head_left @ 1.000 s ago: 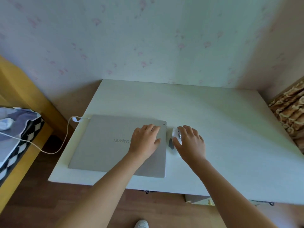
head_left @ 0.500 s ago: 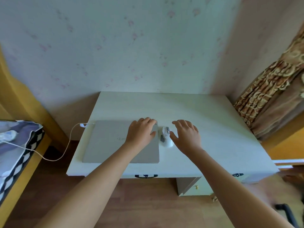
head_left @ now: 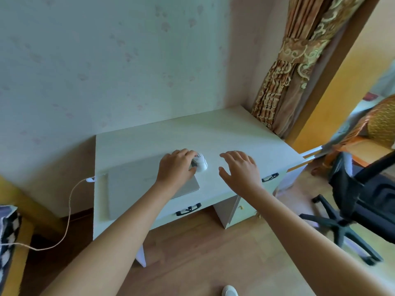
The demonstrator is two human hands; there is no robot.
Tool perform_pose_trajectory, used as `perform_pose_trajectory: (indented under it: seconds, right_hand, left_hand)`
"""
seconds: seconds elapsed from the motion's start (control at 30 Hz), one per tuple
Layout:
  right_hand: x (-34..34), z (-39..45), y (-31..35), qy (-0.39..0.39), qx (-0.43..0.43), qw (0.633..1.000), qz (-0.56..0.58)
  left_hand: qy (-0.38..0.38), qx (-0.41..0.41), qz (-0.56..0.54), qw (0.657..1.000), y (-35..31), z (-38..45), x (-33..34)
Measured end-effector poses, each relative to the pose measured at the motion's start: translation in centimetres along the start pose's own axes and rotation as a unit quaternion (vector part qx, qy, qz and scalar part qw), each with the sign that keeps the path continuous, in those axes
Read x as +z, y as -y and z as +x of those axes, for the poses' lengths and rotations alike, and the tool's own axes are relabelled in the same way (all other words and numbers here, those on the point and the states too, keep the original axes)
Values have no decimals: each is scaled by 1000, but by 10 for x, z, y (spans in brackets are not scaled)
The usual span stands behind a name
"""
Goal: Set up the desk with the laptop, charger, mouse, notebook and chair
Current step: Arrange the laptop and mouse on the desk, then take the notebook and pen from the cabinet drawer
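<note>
A closed grey laptop (head_left: 136,184) lies on the left half of the white desk (head_left: 245,133). Its white charger cable (head_left: 70,201) plugs into the laptop's far left corner and drops to the floor. A white mouse (head_left: 202,164) sits just right of the laptop. My left hand (head_left: 176,167) rests on the laptop's right edge, fingertips against the mouse. My right hand (head_left: 239,168) hovers over the bare desk to the right of the mouse, fingers spread, holding nothing. A black office chair (head_left: 363,199) stands at the right. No notebook is in view.
The desk has drawers with black handles (head_left: 188,209) under its front edge. A patterned curtain (head_left: 288,67) hangs behind the desk's right corner. A bed with checkered bedding (head_left: 8,229) is at the far left. Wooden floor lies below.
My right hand has let go of the mouse and moved right. The view has swung right and back, bringing the chair into sight. My left hand stays on the laptop.
</note>
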State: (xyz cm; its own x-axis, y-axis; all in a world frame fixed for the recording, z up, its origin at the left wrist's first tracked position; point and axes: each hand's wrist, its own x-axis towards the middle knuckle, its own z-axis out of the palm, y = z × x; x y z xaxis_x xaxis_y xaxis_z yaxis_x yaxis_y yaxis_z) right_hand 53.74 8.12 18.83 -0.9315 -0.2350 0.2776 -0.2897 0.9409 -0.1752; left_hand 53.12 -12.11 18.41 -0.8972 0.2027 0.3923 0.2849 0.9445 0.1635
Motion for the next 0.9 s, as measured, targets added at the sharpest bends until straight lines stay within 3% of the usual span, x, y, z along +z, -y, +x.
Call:
perform_pose_trajectory:
  seconds: [0.37,0.63,0.9]
  right_hand:
    - [-75,-126,-71,-72,119,988,-73]
    - [-129,-254,-179,-120,252,953,-122]
    - [-175,-398,-289,-139,354,913,-147]
  left_hand:
    - [34,152,-71,985,-125,-12,-3]
    - [56,296,-117,946,-306,-13,24]
    - [77,374,-147,912,-499,-53,56]
